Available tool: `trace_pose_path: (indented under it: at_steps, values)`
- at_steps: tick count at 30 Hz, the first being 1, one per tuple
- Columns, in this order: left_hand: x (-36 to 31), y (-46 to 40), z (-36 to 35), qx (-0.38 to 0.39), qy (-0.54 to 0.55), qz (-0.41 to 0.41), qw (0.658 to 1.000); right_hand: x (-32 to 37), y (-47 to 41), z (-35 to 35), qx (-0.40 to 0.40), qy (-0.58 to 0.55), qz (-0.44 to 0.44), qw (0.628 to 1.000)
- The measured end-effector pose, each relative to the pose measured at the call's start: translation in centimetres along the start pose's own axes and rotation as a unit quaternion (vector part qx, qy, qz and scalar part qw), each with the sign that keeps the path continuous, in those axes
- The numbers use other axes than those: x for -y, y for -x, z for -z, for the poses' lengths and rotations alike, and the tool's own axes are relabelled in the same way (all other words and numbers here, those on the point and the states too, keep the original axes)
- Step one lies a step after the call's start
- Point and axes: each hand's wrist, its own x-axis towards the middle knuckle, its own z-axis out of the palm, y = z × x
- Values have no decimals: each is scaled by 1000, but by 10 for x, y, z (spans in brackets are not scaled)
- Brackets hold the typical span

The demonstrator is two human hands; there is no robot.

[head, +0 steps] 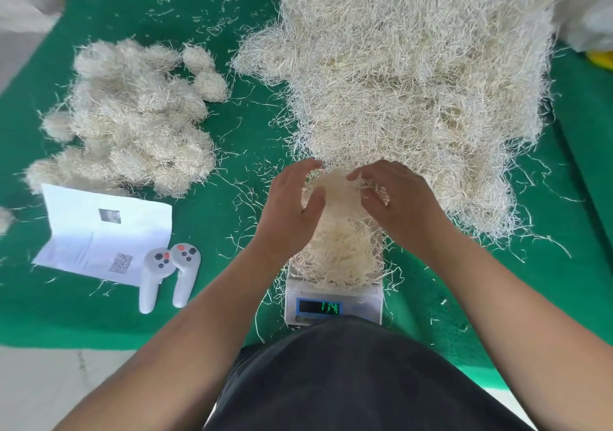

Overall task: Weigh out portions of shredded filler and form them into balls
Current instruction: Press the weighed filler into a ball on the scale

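A green mat carries everything. Its near edge runs along pale floor at the bottom left, and its far left corner meets grey floor.

The big heap of shredded filler fills the mat's far right quarter, reaching past the far edge and close to the right edge, where only a narrow green strip shows. Just in front of the heap, near the middle of the near edge, sits a small white digital scale, its green display lit. A loose portion of filler lies on its platform and spills over the sides.

Both hands hover above that portion. The left hand and right hand face each other with fingers curved, cupping a blurred clump of filler between them; strands cling to the right fingers. How firmly the clump is gripped I cannot tell.

The pile of finished balls occupies the mat's left side, stopping short of the left edge, with two separate balls at its far right. A broad open band of green, scattered with stray strands, runs between the balls and the heap, from the far edge down to the scale.

Near the left edge lies a folded printed sheet, with two white handheld controllers touching its near right corner. Open mat lies between the controllers and the scale, and on the near right beside the scale.
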Motion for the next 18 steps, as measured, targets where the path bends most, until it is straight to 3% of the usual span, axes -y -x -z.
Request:
trace_pose_path:
  at_steps: [1, 3, 5, 7, 10, 12, 14, 18]
  values:
    - [1, 0, 0, -7, 0, -9, 1000, 2, 6, 0, 2, -8, 2, 1000]
    - [7, -1, 1, 7, -9, -11, 1000, 0, 17, -4, 96, -2, -15, 995]
    - [15, 1, -2, 67, -20, 1, 998, -9, 28, -10, 242, 27, -54, 968]
    - [24, 5, -11, 158, -45, 5, 986, -19, 35, -17, 321, 63, -85, 941]
    - [34, 12, -31, 267, -128, 14, 955, -27, 36, -25, 328, 126, -92, 932]
    - [37, 16, -42, 285, -156, 26, 945, -30, 33, -25, 330, 148, -93, 928]
    - [38, 19, -45, 245, -144, 44, 958, -31, 30, -23, 317, 141, -88, 934]
    - [25, 12, -29, 73, -72, 66, 993, -27, 22, -12, 187, -5, -85, 979]
